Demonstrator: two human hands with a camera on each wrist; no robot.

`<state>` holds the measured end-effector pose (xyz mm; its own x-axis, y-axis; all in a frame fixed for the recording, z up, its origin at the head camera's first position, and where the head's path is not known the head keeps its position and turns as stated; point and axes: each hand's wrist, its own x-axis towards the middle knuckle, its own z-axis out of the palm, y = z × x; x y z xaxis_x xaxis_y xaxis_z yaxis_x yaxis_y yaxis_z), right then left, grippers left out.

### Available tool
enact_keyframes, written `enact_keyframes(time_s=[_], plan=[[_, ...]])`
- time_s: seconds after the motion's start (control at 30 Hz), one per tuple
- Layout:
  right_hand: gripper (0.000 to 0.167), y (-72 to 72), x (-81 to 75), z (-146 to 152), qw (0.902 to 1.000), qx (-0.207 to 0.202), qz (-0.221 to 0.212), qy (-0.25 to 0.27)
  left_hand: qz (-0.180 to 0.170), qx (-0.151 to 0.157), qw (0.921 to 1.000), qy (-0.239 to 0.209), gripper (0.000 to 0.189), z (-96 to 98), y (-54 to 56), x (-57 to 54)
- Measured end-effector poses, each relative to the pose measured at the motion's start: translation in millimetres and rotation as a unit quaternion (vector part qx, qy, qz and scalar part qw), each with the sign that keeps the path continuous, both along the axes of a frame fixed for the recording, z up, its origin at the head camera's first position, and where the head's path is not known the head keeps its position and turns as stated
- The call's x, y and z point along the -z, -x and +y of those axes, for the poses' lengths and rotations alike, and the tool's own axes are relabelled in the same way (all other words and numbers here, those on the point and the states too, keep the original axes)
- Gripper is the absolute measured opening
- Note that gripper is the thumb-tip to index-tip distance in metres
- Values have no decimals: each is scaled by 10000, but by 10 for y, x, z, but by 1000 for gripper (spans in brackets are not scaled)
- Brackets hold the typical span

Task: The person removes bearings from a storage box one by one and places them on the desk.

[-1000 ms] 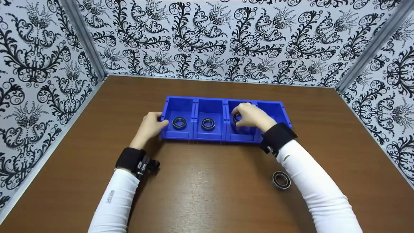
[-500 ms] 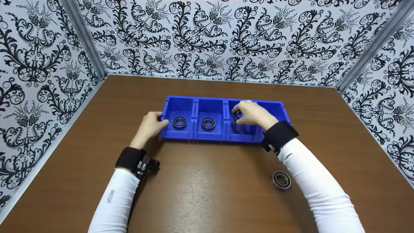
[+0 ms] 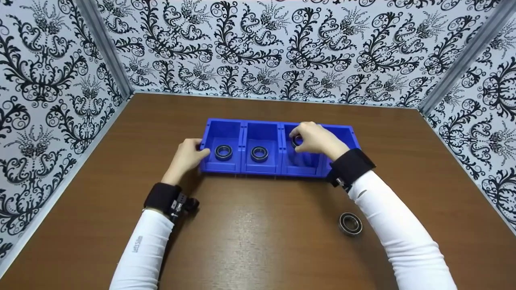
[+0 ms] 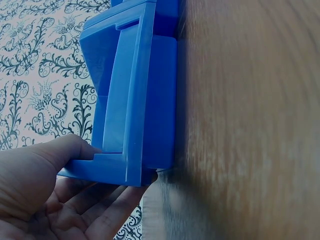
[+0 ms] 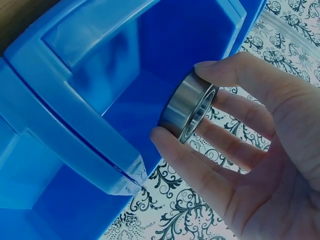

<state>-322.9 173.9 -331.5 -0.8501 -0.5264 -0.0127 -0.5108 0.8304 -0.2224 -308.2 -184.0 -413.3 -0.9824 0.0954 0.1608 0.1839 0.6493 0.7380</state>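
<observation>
My right hand pinches a ball bearing between thumb and fingers, over the third compartment from the left of the blue bin row. In the right wrist view the bearing's steel rim shows, tilted, above the compartment's opening. My left hand grips the left end wall of the bin; in the left wrist view the thumb lies over the rim and the fingers sit beneath it. One bearing lies flat in the leftmost compartment, another bearing in the second. My right hand partly covers the third and fourth compartments.
A further bearing lies on the brown wooden table, beside the right forearm. Patterned panels stand behind the table and along both sides, joined by grey metal posts.
The right hand has risen slightly and shifted a little to the right with the bearing in its fingers. My left hand and the bin row stay nearly where they were.
</observation>
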Motion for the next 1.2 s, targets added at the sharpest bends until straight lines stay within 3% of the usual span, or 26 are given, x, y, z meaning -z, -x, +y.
enact_keyframes(time_s=[1.2], plan=[[46,-12,-119,-4,9999,92,-111,24,-209,-10,9998,-54,37,-6,-10,-21]])
